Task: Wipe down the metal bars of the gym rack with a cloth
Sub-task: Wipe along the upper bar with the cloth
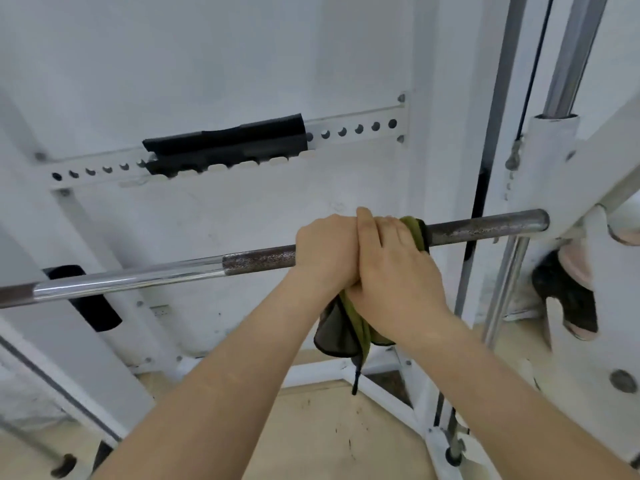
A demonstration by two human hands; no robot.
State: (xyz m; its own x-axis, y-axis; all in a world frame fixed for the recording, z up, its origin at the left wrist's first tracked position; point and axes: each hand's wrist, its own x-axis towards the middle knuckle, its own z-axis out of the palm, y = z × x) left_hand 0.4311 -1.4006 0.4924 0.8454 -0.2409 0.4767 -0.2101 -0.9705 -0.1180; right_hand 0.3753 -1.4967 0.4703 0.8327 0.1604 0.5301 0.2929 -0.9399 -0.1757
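White wall (pixel 242 46) behind rack (pixel 588 161). Mid-wipe: your right hand (pixel 394 268) has its grip closed round the green cloth (pixel 414 230) wrapped on the bar (pixel 256 261). Your left hand (pixel 325 251) grips the bar itself, touching the right. Next, likely: slide along the bar's speckled end stretch, firm pressure.

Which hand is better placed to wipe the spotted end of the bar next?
Right. The right hand is curled over the cloth, next to the spotted end of the bar; the left hand grips the bar on the far side.
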